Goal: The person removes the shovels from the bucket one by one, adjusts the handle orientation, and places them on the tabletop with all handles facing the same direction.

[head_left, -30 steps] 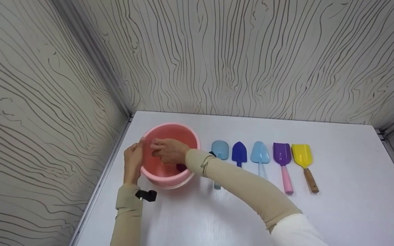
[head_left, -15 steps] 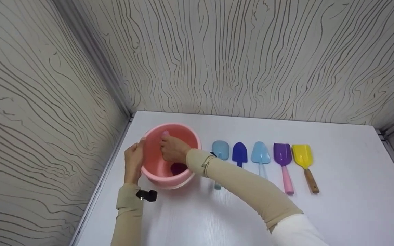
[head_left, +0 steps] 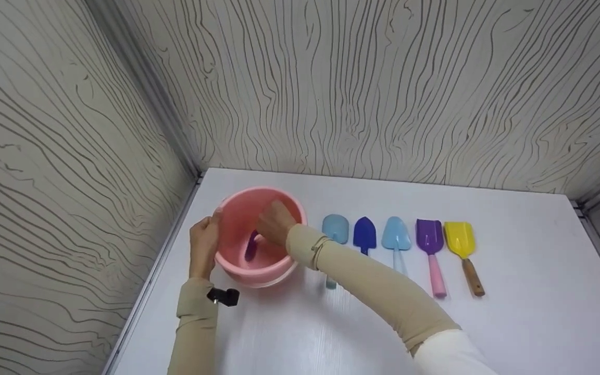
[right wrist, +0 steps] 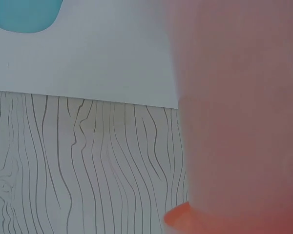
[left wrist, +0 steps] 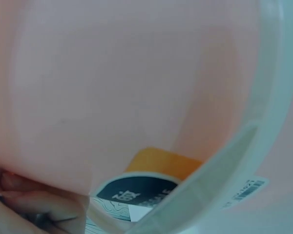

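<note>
A pink bucket (head_left: 258, 278) stands at the back left of the table. My left hand (head_left: 204, 245) grips its left rim; the left wrist view shows curled fingers (left wrist: 44, 204) against the outer wall (left wrist: 122, 87). My right hand (head_left: 275, 221) is down inside the bucket, its fingers curled round a purple shovel. The shovel's purple blade (head_left: 251, 246) points toward the near side of the bucket, seen almost edge-on. Its handle is hidden in the hand. The right wrist view shows mostly the pink bucket wall (right wrist: 239, 122).
Right of the bucket lie several shovels in a row: grey-blue (head_left: 335, 228), dark blue (head_left: 365, 233), light blue (head_left: 396, 233), purple with pink handle (head_left: 429, 237), yellow with wooden handle (head_left: 460, 239). Wood-pattern walls (head_left: 331, 83) stand behind and to the left.
Inside the bucket my right hand has moved right, turning the purple shovel so that its blade swings left and shows edge-on. My left hand has stayed on the rim.
</note>
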### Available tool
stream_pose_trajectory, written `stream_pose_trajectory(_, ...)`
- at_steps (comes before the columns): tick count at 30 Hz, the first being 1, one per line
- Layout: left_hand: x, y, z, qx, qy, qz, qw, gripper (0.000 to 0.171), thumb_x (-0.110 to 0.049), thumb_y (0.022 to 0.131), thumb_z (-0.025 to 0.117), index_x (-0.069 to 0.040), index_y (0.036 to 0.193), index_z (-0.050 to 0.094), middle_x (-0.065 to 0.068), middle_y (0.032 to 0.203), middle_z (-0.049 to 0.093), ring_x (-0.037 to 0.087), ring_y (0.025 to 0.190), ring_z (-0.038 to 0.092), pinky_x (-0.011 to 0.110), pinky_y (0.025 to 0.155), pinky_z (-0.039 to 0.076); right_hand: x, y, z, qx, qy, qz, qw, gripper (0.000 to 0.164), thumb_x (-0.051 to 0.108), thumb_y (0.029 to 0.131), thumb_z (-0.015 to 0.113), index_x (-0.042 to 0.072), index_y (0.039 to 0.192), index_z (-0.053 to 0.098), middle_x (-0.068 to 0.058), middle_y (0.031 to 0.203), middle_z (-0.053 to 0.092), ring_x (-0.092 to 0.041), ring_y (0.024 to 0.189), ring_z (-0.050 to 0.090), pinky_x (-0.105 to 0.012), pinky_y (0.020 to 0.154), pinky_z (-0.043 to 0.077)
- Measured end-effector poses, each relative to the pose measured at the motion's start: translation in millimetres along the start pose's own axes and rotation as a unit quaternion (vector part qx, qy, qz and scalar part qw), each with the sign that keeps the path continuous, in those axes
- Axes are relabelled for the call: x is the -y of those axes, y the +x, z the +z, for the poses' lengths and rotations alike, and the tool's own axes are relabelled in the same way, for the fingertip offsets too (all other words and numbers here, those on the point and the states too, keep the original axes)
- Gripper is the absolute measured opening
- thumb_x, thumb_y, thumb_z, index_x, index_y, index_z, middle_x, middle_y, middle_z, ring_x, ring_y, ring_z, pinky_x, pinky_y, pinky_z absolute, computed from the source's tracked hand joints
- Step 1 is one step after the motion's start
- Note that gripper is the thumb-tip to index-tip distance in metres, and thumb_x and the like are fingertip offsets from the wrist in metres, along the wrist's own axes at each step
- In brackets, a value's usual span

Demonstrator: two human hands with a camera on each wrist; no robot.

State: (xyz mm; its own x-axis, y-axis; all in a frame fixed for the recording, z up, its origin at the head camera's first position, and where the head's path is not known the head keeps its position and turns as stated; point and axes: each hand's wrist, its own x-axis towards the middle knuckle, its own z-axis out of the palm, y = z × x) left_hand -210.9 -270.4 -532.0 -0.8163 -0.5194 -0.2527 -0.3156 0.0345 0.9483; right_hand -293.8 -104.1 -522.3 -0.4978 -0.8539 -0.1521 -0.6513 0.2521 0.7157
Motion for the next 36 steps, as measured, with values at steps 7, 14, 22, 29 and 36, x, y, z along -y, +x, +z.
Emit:
stream_pose_trajectory(7, 1.3, 1.3, 1.0, -0.004, 0.006, 0.006, 1.0000, 0.049, -0.044, 0.110, 0.055, -0.015, 0.071, 0.047, 0.000, 0.071, 0.049, 0.018, 0.069, 0.053, 0.028, 0.059, 0.046, -1.9, 1.2, -0.4, 0.011, 0.097, 0.024, 0.995, 0.024, 0.025, 0.109, 0.058, 0.022, 0.096, 0.079, 0.006, 0.088, 0.077, -0.012, 0.073, 0.071, -0.027, 0.061, 0.058)
stream_pose_trajectory(14, 0.2, -0.2, 0.0, -0.005, 0.008, 0.001, 1.0000, 0.048, -0.043, 0.110, 0.054, -0.013, 0.073, 0.047, -0.001, 0.071, 0.047, 0.017, 0.069, 0.052, 0.027, 0.058, 0.043, -5.0, -4.2, -2.4, 0.021, 0.090, 0.003, 0.996, 0.022, 0.024, 0.108, 0.060, 0.024, 0.097, 0.078, 0.007, 0.087, 0.076, -0.011, 0.071, 0.069, -0.026, 0.062, 0.058)
stream_pose_trajectory(22, -0.8, -2.5, -0.3, -0.001, -0.001, 0.007, 1.0000, 0.050, -0.048, 0.108, 0.058, -0.015, 0.073, 0.048, -0.001, 0.070, 0.047, 0.015, 0.065, 0.051, 0.027, 0.053, 0.043, -23.2, -16.9, -6.3, 0.001, 0.155, 0.004, 0.988, 0.023, 0.025, 0.106, 0.061, 0.022, 0.101, 0.083, 0.005, 0.099, 0.081, -0.013, 0.092, 0.072, -0.032, 0.087, 0.063)
stream_pose_trajectory(29, -0.8, -5.2, 0.0, -0.004, 0.005, 0.005, 1.0000, 0.048, -0.048, 0.109, 0.057, -0.014, 0.075, 0.048, -0.002, 0.069, 0.046, 0.014, 0.064, 0.049, 0.027, 0.054, 0.044, -51.0, -29.7, -10.6, -0.021, 0.233, -0.010, 0.972, 0.020, 0.025, 0.107, 0.062, 0.020, 0.095, 0.078, 0.005, 0.087, 0.073, -0.013, 0.074, 0.060, -0.033, 0.074, 0.061)
stream_pose_trajectory(36, -2.3, -5.6, -2.8, 0.002, 0.001, -0.016, 0.9999, 0.045, -0.048, 0.109, 0.054, -0.012, 0.082, 0.052, 0.001, 0.076, 0.052, 0.015, 0.067, 0.056, 0.027, 0.056, 0.051, -72.8, -51.0, -5.9, -0.036, 0.322, 0.003, 0.946, 0.023, 0.035, 0.111, 0.057, 0.016, 0.103, 0.068, 0.002, 0.076, 0.062, -0.015, 0.063, 0.051, -0.030, 0.062, 0.052)
